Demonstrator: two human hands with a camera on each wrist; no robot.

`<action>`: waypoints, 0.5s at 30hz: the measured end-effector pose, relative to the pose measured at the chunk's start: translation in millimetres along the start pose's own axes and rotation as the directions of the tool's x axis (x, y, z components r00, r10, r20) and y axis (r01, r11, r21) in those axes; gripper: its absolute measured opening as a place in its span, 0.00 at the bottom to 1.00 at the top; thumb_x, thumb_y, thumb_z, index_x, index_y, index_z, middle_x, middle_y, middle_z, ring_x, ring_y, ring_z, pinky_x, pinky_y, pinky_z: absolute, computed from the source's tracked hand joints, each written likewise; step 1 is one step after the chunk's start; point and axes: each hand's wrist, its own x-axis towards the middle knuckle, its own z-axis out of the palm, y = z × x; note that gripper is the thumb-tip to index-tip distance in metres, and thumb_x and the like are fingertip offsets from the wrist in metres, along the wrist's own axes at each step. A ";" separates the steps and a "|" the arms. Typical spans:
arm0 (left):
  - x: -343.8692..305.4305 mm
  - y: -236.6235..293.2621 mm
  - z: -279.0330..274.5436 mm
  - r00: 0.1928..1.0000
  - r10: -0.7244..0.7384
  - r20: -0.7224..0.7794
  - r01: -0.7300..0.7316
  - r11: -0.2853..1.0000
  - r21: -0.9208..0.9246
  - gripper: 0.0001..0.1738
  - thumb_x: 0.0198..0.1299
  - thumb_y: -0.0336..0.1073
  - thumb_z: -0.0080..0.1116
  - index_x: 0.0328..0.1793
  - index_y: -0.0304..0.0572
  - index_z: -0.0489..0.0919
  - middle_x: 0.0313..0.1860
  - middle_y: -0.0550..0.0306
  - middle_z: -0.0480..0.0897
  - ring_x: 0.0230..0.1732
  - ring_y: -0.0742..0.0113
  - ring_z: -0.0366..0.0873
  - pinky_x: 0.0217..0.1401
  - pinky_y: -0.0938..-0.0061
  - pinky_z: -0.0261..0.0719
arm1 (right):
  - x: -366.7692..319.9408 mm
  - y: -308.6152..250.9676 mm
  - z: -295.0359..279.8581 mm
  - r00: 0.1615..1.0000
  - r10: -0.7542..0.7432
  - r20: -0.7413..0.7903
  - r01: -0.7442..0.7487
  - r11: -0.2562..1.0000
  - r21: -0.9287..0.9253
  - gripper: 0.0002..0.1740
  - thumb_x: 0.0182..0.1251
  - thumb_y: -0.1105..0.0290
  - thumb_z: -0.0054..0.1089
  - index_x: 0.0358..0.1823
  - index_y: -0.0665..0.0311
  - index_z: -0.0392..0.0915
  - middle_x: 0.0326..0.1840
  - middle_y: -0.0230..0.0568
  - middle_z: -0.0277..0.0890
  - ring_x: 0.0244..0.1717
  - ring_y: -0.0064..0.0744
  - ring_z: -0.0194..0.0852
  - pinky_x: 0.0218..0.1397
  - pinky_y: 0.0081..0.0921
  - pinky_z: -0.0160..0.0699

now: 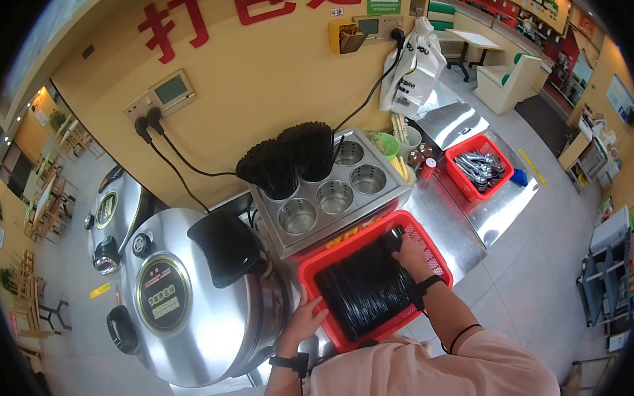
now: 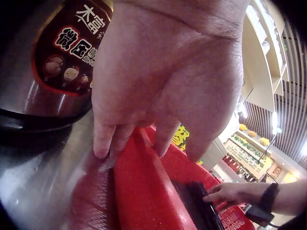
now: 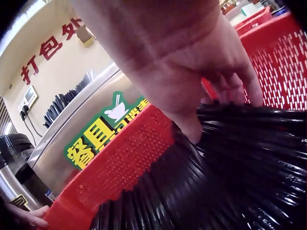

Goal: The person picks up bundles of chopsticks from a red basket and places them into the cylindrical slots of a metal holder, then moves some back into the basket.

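A red plastic basket [image 1: 435, 256] holds a dense row of slim, shiny black plastic-wrapped packets [image 1: 365, 289]. My right hand [image 1: 412, 257] grips a bunch of them at the basket's far right end. In the right wrist view the thumb [image 3: 189, 125] lies on the near side of the packets, and the other fingers reach over behind them. At the basket's left side, my left hand [image 1: 306, 326] holds the rim. The left wrist view shows its fingers on both sides of the red wall [image 2: 144, 187].
Behind the basket stands a steel holder [image 1: 291, 246] with cylinder cups, two filled with black packets [image 1: 314, 151]. A large steel cooker [image 1: 193, 298] is close on the left. To the right are a red basket of spoons [image 1: 480, 168] and a red-capped bottle [image 1: 428, 168].
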 end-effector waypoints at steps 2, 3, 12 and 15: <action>0.2 -0.5 -0.2 1.000 0.002 0.001 -0.002 1.000 0.000 0.30 0.65 0.46 0.60 0.67 0.32 0.76 0.83 0.27 0.41 0.80 0.43 0.59 0.76 0.66 0.65 | -2.4 4.7 0.5 1.000 0.004 -0.001 -0.004 1.000 0.000 0.37 0.50 0.62 0.80 0.58 0.70 0.69 0.54 0.62 0.76 0.57 0.60 0.78 0.59 0.48 0.80; 0.0 0.7 -0.7 1.000 0.001 0.001 -0.001 1.000 -0.004 0.30 0.65 0.46 0.61 0.67 0.32 0.76 0.83 0.27 0.41 0.79 0.43 0.59 0.76 0.66 0.65 | -3.4 7.4 1.5 1.000 -0.019 0.021 0.019 1.000 -0.012 0.39 0.50 0.61 0.80 0.60 0.70 0.68 0.57 0.62 0.74 0.59 0.61 0.76 0.60 0.49 0.79; -0.9 2.4 -1.3 1.000 0.018 0.000 -0.018 1.000 -0.002 0.30 0.65 0.45 0.61 0.68 0.31 0.76 0.83 0.27 0.40 0.77 0.44 0.64 0.74 0.66 0.67 | -23.5 -4.9 -7.2 0.996 -0.019 0.091 0.019 1.000 -0.004 0.52 0.45 0.64 0.82 0.72 0.63 0.60 0.66 0.70 0.60 0.60 0.68 0.73 0.63 0.49 0.78; -0.4 2.0 -1.4 1.000 0.014 0.008 -0.014 1.000 -0.019 0.30 0.66 0.44 0.61 0.68 0.31 0.76 0.83 0.27 0.40 0.77 0.44 0.65 0.74 0.66 0.68 | -23.3 -1.1 -0.8 0.990 -0.033 0.134 0.033 0.999 0.000 0.56 0.44 0.65 0.82 0.75 0.60 0.57 0.67 0.70 0.58 0.60 0.69 0.72 0.62 0.49 0.78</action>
